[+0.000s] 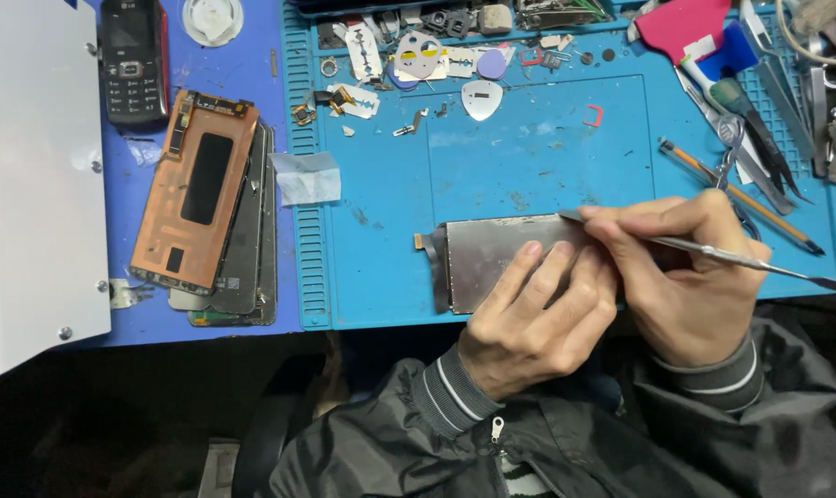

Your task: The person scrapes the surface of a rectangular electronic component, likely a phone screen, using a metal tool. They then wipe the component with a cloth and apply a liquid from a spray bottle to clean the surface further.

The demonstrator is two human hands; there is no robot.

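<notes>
Two hands work at the mat's front edge: my left hand (528, 318) presses flat, fingers open, on the metal panel (501, 254); my right hand (685, 267) grips a thin metal tool (713, 251).

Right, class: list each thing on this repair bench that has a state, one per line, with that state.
Metal-backed screen panel: flat on the blue mat, pressed by left hand.
Metal spudger: held in right hand, tip at the panel's top edge.
Copper-backed display: face down, stacked on other panels.
Black keypad phone: face up, screen dark.
</notes>
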